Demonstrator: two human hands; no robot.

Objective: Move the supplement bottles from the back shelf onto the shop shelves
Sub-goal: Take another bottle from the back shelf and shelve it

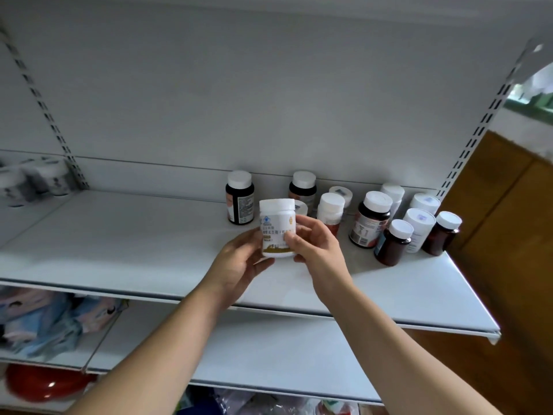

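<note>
A white bottle [276, 226] is held upright over the middle of a white shelf [119, 244], gripped from both sides. The left hand [239, 262] is curled round its lower left side. The right hand [318, 250] is curled round its right side, with fingertips laid across the label. Whether the base touches the shelf cannot be told. Just behind it a dark bottle [239, 202] is seen, and to the right a crowded group of bottles [371, 226] is stood, near the shelf's right end. The risk is judged to lie mainly in that crowding: if the white bottle is pushed back or rightward while being set down, a neighbour may be knocked and others toppled with it. If it is released before the base sits flat, it may tip or roll towards the front edge.
</note>
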